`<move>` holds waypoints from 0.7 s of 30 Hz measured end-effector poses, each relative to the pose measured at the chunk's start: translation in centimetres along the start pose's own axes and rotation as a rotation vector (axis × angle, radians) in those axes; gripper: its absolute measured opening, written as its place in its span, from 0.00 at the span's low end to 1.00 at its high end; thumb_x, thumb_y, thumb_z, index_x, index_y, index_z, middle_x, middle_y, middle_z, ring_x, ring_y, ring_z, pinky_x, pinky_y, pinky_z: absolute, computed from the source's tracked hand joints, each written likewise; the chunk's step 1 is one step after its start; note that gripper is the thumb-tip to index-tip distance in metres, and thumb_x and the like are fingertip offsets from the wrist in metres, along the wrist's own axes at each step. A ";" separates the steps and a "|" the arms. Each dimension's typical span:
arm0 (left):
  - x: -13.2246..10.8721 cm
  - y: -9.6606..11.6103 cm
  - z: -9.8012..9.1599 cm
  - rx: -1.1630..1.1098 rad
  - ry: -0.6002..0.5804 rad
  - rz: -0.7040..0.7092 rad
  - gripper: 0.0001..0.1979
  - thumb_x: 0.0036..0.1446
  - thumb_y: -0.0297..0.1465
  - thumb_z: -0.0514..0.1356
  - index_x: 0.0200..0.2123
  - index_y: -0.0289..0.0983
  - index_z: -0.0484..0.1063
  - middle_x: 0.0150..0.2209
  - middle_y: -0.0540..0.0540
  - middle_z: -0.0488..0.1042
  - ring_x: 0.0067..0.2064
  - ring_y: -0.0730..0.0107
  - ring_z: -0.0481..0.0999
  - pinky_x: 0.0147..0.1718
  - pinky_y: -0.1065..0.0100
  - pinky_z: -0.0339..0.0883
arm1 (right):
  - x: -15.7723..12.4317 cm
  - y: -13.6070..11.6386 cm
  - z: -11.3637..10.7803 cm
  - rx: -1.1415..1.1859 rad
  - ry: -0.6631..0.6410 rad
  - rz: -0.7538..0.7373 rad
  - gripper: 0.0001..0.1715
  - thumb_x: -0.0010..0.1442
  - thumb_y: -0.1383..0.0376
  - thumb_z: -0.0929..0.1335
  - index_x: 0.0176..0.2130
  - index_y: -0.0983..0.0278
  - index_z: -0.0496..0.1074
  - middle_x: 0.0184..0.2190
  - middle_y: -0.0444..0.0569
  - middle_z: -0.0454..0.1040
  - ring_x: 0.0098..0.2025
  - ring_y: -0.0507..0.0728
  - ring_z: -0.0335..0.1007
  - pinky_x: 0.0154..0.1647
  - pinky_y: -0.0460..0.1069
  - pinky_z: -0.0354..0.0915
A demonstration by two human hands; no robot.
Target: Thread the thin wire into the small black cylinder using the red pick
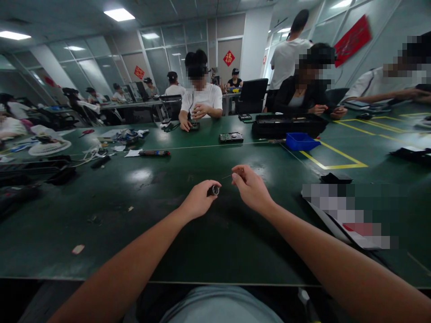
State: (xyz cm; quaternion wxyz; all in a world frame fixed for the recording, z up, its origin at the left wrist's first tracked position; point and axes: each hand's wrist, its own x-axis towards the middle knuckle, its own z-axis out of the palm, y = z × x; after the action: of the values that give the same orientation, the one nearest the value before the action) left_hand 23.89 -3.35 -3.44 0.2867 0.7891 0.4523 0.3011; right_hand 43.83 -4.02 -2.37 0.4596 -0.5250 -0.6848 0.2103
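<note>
My left hand [201, 197] is closed round a small black cylinder [213, 190], whose round, silvery-rimmed end faces me. To its right, my right hand [251, 187] pinches a thin metal rod [226, 177] between thumb and fingers. The rod points left toward the cylinder, and a small gap lies between them. What kind of thing the rod is, I cannot make out. Both hands are above the dark green tabletop [188, 251].
A hard drive [230, 137], a blue bin [301, 141] and a long black casing [289, 125] lie beyond my hands. A dark pen-like tool [155, 153] is at left. Papers [340, 220] lie by my right forearm. A co-worker [202, 98] sits opposite.
</note>
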 end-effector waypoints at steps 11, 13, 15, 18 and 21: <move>0.3 -2.1 -0.2 0.023 0.146 -0.006 0.20 0.56 0.24 0.65 0.52 0.39 0.73 0.52 0.44 0.75 0.55 0.60 0.72 0.58 0.58 0.63 | -0.2 -0.9 -0.5 -0.058 0.039 -0.017 0.17 0.63 0.52 0.66 0.32 0.61 0.73 0.25 0.46 0.75 0.27 0.55 0.69 0.29 0.51 0.61; 0.3 -2.0 -0.3 0.043 0.139 0.009 0.19 0.56 0.24 0.65 0.51 0.39 0.74 0.52 0.45 0.75 0.54 0.60 0.72 0.58 0.58 0.63 | -0.3 -0.9 -0.5 0.016 0.049 -0.027 0.16 0.64 0.53 0.66 0.34 0.62 0.73 0.26 0.46 0.75 0.28 0.56 0.71 0.31 0.51 0.63; 0.3 -1.8 -0.3 0.049 0.131 0.014 0.19 0.56 0.24 0.65 0.51 0.40 0.74 0.52 0.45 0.75 0.55 0.60 0.72 0.58 0.57 0.62 | -0.4 -0.9 -0.4 0.136 0.074 -0.022 0.14 0.64 0.55 0.66 0.37 0.62 0.73 0.29 0.47 0.77 0.30 0.56 0.73 0.33 0.52 0.66; 0.3 -1.8 -0.4 0.049 0.122 0.006 0.19 0.56 0.24 0.65 0.52 0.40 0.74 0.51 0.45 0.76 0.54 0.60 0.73 0.58 0.57 0.62 | -0.4 -0.9 -0.3 0.272 0.114 -0.013 0.14 0.63 0.56 0.66 0.41 0.63 0.73 0.31 0.49 0.78 0.33 0.57 0.76 0.37 0.53 0.69; 0.3 -2.0 -0.3 0.046 0.126 0.011 0.19 0.57 0.25 0.65 0.52 0.40 0.74 0.51 0.45 0.76 0.54 0.60 0.73 0.58 0.57 0.62 | -0.4 -0.9 -0.2 0.303 0.102 -0.016 0.14 0.63 0.55 0.67 0.41 0.63 0.73 0.32 0.50 0.79 0.35 0.58 0.77 0.39 0.54 0.71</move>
State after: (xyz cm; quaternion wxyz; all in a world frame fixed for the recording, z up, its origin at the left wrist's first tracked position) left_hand 22.74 -2.17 -4.58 0.2377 0.7774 0.4721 0.3411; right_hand 43.56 -4.70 -1.74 0.5694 -0.4541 -0.6253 0.2804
